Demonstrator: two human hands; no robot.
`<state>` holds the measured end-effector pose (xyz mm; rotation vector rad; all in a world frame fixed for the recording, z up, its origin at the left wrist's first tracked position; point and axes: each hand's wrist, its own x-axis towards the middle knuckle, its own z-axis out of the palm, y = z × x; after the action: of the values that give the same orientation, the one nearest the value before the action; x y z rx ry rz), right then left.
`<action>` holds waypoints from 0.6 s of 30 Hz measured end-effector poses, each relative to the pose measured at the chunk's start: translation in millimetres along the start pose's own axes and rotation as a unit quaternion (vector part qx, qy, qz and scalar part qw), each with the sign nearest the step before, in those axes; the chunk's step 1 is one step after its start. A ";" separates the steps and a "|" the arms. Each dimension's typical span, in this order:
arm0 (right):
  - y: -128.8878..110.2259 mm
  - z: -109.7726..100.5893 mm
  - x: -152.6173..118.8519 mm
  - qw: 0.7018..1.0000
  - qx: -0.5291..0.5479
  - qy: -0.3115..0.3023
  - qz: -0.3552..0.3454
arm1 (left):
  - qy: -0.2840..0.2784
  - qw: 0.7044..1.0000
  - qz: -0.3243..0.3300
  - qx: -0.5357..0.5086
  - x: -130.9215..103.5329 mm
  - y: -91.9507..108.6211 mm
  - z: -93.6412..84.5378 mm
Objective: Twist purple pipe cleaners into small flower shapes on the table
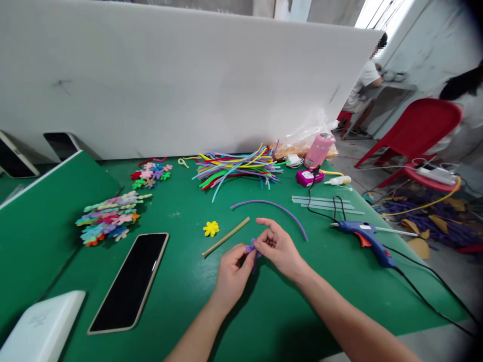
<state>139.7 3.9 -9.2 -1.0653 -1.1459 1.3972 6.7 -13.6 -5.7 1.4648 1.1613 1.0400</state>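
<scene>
Well out from the bench's (181, 286) back edge — purple fuzzy stem (250, 248), bent small, left grip (234, 274) and right grip (281, 251) both pinching it. Bends could spring open if either pinch slackens; glue gun (377, 244) toward right edge could slide if its cord (418, 293) snags.

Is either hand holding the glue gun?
No, the glue gun lies on the table, while the left hand and right hand pinch a purple piece.

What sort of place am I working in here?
Probably a small craft workshop: a loose bundle of multicoloured pipe cleaners, a blue plastic glue gun and a small yellow fuzzy flower lie on the smooth green table.
</scene>
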 end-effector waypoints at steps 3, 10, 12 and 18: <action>-3.5 0.8 3.6 1.000 -0.018 -0.008 0.010 | 0.006 0.999 0.025 0.031 0.9 -0.5 -0.9; -1.5 0.2 10.5 1.000 0.006 -0.015 0.018 | 0.022 0.994 -0.065 -0.081 5.2 -9.4 -2.2; 2.7 -2.2 11.6 0.999 0.042 -0.008 0.011 | 0.034 0.979 -0.118 -0.161 6.1 -13.7 -2.0; 9.7 -2.0 7.7 0.999 0.040 -0.008 -0.017 | 0.042 0.942 -0.187 -0.277 8.1 -16.2 -0.8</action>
<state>139.2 11.2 -19.4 -0.9761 -1.1055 1.4161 4.8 -4.1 -21.0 0.7309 1.0381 1.0533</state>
